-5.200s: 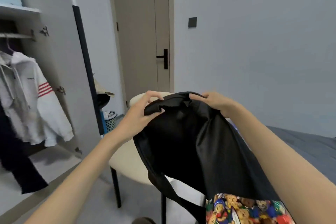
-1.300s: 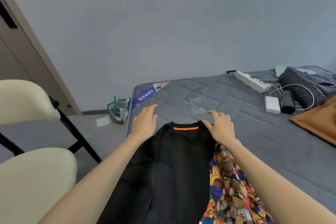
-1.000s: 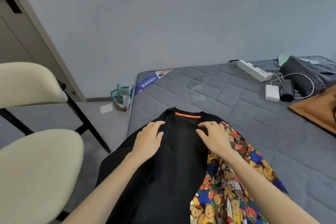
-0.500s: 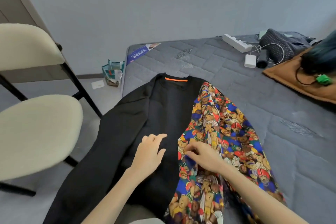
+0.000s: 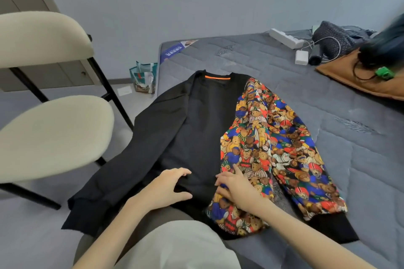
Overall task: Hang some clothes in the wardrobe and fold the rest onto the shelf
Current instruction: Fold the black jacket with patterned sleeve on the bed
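- The sweatshirt [image 5: 203, 129] lies spread flat on the grey mattress [image 5: 341, 142], collar with its orange tab at the far end, hem at the near end by the person's body.
- Its long axis runs straight away from the person, so any fold of the body would go across that line.
- The left hand [image 5: 168, 188] rests on the black cloth near the hem, fingers loosely spread with the thumb apart, gripping nothing that I can see.
- The right hand [image 5: 236, 188] sits just beside it, on the seam where the black front meets the bear-print sleeve [image 5: 279, 155]; its fingers look bent onto the cloth, but whether they pinch it is hard to tell.
- The black sleeve [image 5: 122, 172] trails off the mattress edge toward the chair [image 5: 52, 135], on the left hand's side; the printed sleeve lies wholly on the mattress, on the right hand's side.
- I judge each sleeve is nearest its own hand for folding inward.
- Hidden: the hem's middle lies behind the wrists and the person's own clothing, and the wardrobe and shelf are out of view.
- Blurred dark things and cables sit at the far right corner, well apart.
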Tool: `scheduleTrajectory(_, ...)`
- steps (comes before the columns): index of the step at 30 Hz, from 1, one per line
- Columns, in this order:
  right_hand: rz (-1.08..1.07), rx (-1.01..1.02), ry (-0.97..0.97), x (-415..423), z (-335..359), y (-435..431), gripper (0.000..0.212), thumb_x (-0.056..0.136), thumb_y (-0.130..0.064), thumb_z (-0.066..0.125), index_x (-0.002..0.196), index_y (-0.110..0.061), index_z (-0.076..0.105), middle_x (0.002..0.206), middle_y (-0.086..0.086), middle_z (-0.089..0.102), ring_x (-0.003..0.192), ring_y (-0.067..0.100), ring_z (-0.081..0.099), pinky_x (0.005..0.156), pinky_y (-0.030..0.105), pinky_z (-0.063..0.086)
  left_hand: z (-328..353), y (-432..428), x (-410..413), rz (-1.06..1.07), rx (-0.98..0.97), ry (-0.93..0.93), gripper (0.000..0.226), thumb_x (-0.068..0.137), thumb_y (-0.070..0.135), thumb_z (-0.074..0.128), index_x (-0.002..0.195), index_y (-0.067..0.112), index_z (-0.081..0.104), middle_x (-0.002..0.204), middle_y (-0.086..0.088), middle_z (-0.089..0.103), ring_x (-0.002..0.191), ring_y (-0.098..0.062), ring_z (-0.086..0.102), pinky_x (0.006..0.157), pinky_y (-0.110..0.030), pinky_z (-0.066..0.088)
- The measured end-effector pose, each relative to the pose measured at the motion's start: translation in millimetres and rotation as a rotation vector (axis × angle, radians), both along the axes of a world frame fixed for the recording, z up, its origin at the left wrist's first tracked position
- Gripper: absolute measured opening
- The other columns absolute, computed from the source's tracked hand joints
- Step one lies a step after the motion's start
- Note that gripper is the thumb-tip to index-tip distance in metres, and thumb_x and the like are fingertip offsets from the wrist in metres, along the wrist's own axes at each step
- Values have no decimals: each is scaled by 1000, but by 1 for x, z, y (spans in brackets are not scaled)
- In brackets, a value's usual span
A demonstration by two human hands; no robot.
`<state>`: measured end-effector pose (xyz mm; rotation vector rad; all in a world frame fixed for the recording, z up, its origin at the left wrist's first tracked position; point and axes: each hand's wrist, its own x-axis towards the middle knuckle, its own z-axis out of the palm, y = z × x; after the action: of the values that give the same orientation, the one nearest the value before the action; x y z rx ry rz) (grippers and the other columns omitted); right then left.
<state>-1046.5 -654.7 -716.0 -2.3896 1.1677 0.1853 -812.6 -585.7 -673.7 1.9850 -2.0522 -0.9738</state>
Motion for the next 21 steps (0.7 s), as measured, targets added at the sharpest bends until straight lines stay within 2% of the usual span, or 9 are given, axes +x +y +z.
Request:
scheduleTrajectory(4,-54,58,-223,-3,16,-12,15,101,-23,46,107,-13,56,96,5,64,92,24,60,86,40,48,-1,6,8,-65,-78,-121,81,76,49,73,145,36,34,146,17,40,135,-6,33,112,-27,20)
scheduleTrajectory(6,-137,102,-339,-6,32,-32,13,101,-22,46,100,-13,56,90,3,63,85,22,60,80,34,48,-1,5,11,-65,-109,-193,93,71,47,75,148,41,23,145,17,39,135,-9,33,113,-36,22)
scheduleTrajectory(8,-181,50,-347,-6,43,-48,14,102,-26,46,97,-18,57,89,-2,61,88,20,59,79,35,47,-1,4,17,-5,-160,-251,97,74,32,76,149,43,15,137,14,42,128,-13,37,103,-34,37)
scheduleTrajectory(12,-143,-369,-98,8,39,-47,13,97,-26,53,107,-21,62,104,-2,50,101,19,49,79,33,42,0,-1,27,141,-246,-293,66,90,5,54,145,33,30,113,2,56,101,-20,52,82,-30,44)
scheduleTrajectory(15,-100,-423,-206,21,37,-21,18,90,-9,53,105,-19,51,95,-2,48,78,24,57,61,33,41,3,1,33,158,-300,-242,42,90,5,52,123,30,42,88,5,55,73,-17,52,66,-29,38)
scheduleTrajectory(17,-58,-333,-292,29,33,-2,24,91,-28,57,111,-21,47,98,-3,52,81,23,59,65,35,45,9,2,41,147,-327,-181,36,90,9,55,113,33,41,80,9,53,70,-16,53,61,-28,34)
scheduleTrajectory(18,-56,-244,-311,33,30,8,38,89,-42,59,118,-22,44,106,-3,53,89,20,59,73,35,48,13,2,44,127,-338,-150,36,90,11,56,111,36,41,79,10,55,71,-16,54,60,-26,34)
scheduleTrajectory(20,-7,-116,-200,38,19,24,74,80,-61,61,136,-23,33,133,0,44,119,22,49,98,42,43,22,1,47,76,-353,-108,38,90,12,58,111,40,42,83,10,59,74,-14,57,62,-22,37)
scheduleTrajectory(21,43,-136,-84,40,12,28,87,77,-63,63,144,-22,25,145,4,32,135,27,35,109,50,33,25,0,46,64,-363,-92,37,91,14,59,112,39,44,87,10,61,77,-14,58,65,-23,40)
